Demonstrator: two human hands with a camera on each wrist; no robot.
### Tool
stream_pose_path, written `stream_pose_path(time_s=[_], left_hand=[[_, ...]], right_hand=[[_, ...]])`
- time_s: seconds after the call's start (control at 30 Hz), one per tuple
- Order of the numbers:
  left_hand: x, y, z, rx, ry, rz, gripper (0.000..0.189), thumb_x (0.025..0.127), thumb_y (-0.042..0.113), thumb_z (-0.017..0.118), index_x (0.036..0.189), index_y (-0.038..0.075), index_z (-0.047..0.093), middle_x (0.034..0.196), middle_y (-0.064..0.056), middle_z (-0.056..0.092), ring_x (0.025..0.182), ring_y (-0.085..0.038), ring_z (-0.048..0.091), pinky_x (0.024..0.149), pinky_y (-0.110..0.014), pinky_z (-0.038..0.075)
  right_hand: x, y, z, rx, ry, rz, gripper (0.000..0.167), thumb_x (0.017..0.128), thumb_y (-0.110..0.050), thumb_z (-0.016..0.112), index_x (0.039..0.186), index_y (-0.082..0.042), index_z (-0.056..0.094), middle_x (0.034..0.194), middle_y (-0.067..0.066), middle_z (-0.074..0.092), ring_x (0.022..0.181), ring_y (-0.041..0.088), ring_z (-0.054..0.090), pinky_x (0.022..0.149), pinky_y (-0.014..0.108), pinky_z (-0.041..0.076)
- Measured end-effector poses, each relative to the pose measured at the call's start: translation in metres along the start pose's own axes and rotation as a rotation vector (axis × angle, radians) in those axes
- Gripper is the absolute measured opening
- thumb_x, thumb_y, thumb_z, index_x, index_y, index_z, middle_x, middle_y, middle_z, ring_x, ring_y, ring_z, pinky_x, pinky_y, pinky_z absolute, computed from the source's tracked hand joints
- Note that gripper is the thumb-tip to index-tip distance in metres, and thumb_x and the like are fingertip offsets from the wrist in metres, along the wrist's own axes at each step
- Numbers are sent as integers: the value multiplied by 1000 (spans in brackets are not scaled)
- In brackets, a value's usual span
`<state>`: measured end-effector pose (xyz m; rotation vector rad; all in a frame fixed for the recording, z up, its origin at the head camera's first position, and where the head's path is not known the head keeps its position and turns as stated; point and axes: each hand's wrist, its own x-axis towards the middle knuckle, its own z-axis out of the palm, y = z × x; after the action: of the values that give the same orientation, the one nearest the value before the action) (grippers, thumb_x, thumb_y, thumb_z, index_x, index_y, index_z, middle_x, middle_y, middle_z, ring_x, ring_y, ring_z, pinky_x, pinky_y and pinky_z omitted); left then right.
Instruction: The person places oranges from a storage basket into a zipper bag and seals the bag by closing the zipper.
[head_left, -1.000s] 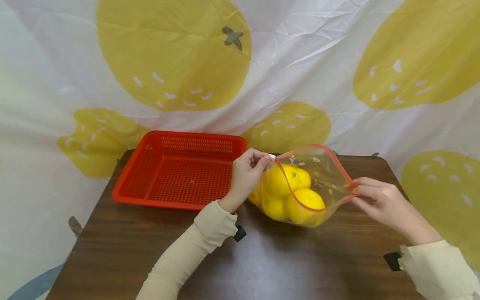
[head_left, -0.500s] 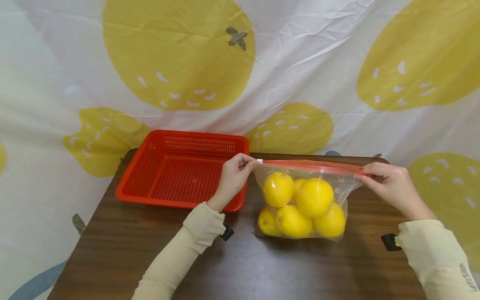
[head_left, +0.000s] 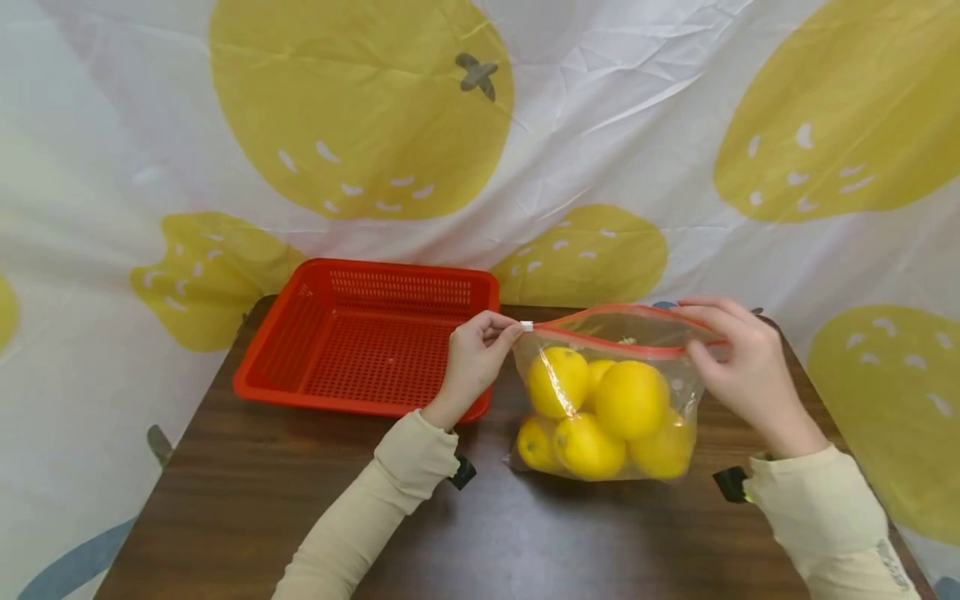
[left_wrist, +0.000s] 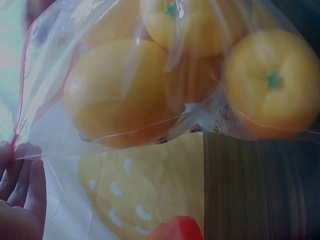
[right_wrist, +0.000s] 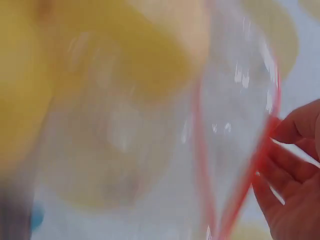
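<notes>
A clear zip bag (head_left: pixel 573 450) with a red zip rim stands on the table, its mouth partly apart. Inside it are several round yellow fruits (head_left: pixel 632 398); the left wrist view shows green star-shaped stem marks on the oranges (left_wrist: pixel 272 80). My left hand (head_left: pixel 477 358) pinches the rim's left end beside the white slider (head_left: pixel 527 326). At the opposite end, my right hand (head_left: pixel 738 362) holds the red rim between thumb and fingers. In the right wrist view the rim (right_wrist: pixel 260 155) runs past those fingertips, and the fruits are blurred.
A red plastic basket (head_left: pixel 360 410) with slotted walls sits left of the bag, partly behind my left hand. The brown wooden table (head_left: pixel 247 500) ends at a fruit-printed white cloth (head_left: pixel 570 108) hanging behind it.
The bag has come from tilted to upright, and its fruits have settled. In the last half second my right hand has shifted left along the rim, and the mouth has widened again.
</notes>
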<state>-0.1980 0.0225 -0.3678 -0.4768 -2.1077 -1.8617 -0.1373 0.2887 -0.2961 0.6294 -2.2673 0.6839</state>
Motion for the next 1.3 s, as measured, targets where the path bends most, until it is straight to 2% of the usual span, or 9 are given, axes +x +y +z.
stream_pose_path(time_s=[0.1, 0.2, 0.3, 0.4, 0.47, 0.6, 0.93, 1.13, 1.3], left_hand=[[-1, 2, 0, -11, -1, 3, 17, 82, 11, 65, 84, -6, 65, 80, -19, 67, 72, -27, 66, 62, -18, 49], [-2, 9, -1, -17, -13, 1, 17, 82, 9, 65, 85, -8, 64, 82, -21, 67, 74, -28, 65, 64, -20, 50], [-6, 22, -3, -7, -22, 4, 15, 83, 5, 63, 85, -10, 63, 83, -23, 66, 76, -31, 65, 66, -21, 51], [-9, 34, -4, 0, -29, 8, 13, 83, 2, 62, 85, -12, 63, 83, -24, 66, 77, -32, 65, 65, -18, 49], [-10, 37, -3, -8, -32, 12, 13, 83, 1, 62, 84, -12, 63, 83, -25, 66, 76, -33, 64, 63, -16, 48], [-11, 39, -3, -13, -28, 25, 12, 82, 0, 62, 83, -12, 63, 81, -25, 65, 74, -33, 64, 60, -14, 45], [-9, 40, -2, -37, -52, 35, 13, 83, 1, 61, 84, -12, 62, 82, -24, 65, 76, -34, 64, 59, -14, 42], [-11, 39, -5, -14, -26, 27, 12, 84, 1, 61, 84, -11, 62, 80, -24, 65, 75, -33, 63, 62, -14, 45], [-10, 36, -10, -11, -14, 4, 12, 84, 1, 60, 85, -11, 63, 81, -24, 65, 76, -34, 63, 66, -19, 49]], right_hand=[[14, -27, 28, 18, -32, -92, 32, 72, 6, 66, 103, -1, 66, 99, 11, 64, 89, 24, 58, 75, 22, 47], [27, -46, 56, -46, -103, -177, 28, 76, -1, 67, 104, 0, 66, 96, 13, 65, 88, 27, 60, 78, 39, 47], [36, -58, 80, -108, -156, -215, 22, 78, -5, 66, 100, 1, 68, 92, 13, 67, 84, 28, 61, 77, 41, 48], [40, -62, 96, -117, -212, -179, 17, 81, -7, 65, 96, 0, 69, 87, 10, 66, 78, 26, 62, 72, 38, 50], [40, -62, 101, -117, -235, -147, 14, 82, -8, 64, 93, 0, 69, 84, 9, 66, 74, 25, 61, 69, 37, 50], [39, -59, 105, -115, -241, -128, 10, 83, -10, 64, 87, -3, 69, 78, 6, 64, 69, 22, 60, 66, 35, 50], [35, -53, 103, -210, -188, -254, 7, 83, -8, 63, 84, -1, 65, 77, 7, 61, 69, 24, 58, 65, 35, 49], [26, -45, 91, -269, -185, -231, 4, 81, -4, 65, 84, -2, 65, 80, 8, 63, 73, 26, 59, 71, 38, 48], [14, -27, 73, -316, -172, -217, 4, 80, -1, 63, 83, -2, 65, 81, 8, 64, 77, 28, 60, 77, 42, 46]])
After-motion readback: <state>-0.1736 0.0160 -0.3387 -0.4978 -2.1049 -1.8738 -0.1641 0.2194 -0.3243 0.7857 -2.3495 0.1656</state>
